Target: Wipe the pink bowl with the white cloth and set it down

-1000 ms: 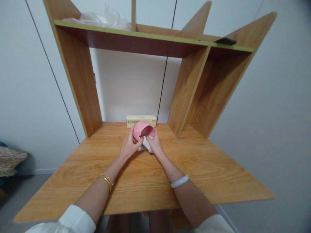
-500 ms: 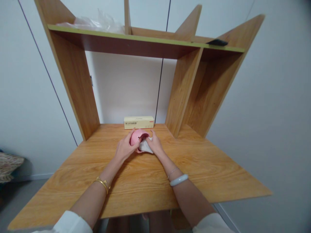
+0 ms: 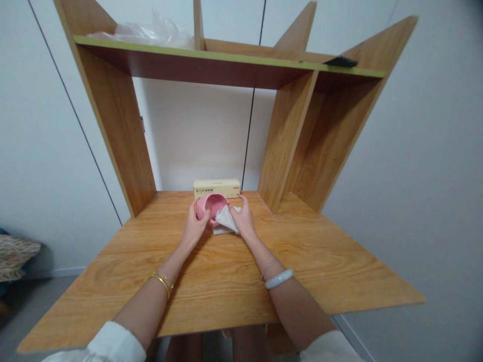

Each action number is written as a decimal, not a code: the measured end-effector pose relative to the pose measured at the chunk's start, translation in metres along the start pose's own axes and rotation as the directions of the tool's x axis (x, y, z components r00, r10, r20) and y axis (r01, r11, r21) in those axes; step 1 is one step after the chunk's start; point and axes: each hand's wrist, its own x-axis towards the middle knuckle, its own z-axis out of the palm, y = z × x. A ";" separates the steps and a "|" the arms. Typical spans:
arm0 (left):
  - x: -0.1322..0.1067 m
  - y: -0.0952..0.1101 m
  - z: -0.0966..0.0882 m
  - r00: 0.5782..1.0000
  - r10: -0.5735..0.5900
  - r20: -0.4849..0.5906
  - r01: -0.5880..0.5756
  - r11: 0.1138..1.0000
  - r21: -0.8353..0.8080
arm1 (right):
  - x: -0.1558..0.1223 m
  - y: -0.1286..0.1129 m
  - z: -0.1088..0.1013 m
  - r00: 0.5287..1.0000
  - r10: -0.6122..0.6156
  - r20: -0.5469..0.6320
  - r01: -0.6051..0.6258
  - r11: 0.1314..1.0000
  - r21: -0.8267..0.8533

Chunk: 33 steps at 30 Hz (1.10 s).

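A pink bowl [image 3: 212,203] is tipped with its opening towards me, just above the wooden desk [image 3: 226,271]. My left hand [image 3: 194,229] grips its left rim, fingers wrapped round the edge. My right hand [image 3: 243,221] pinches a white cloth [image 3: 224,221] and presses it against the bowl's right rim. The cloth's lower corner hangs down to the desk top.
A cream carton with a red stripe [image 3: 217,188] lies right behind the bowl against the wall. Wooden uprights [image 3: 124,125] stand left and right of the alcove. The shelf [image 3: 196,53] above carries a crumpled plastic bag [image 3: 151,32] and a dark flat item [image 3: 341,61].
The bowl has been turned in my left hand, its opening now facing up and towards me. The cloth has shifted from inside the bowl out to its right rim.
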 end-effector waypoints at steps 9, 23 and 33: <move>0.013 -0.004 -0.011 0.948 -0.262 -0.180 0.228 0.955 -0.190 | 0.004 0.005 -0.006 0.919 -0.085 0.384 0.261 0.863 -0.432; 0.010 -0.012 0.001 0.971 -0.229 0.060 0.235 0.896 -0.377 | -0.020 -0.055 -0.053 0.768 0.088 0.635 0.401 0.707 -0.583; -0.004 -0.006 0.015 0.929 -0.117 0.350 0.236 0.918 -0.319 | 0.015 -0.039 -0.041 0.933 -0.022 0.358 0.222 0.819 -0.529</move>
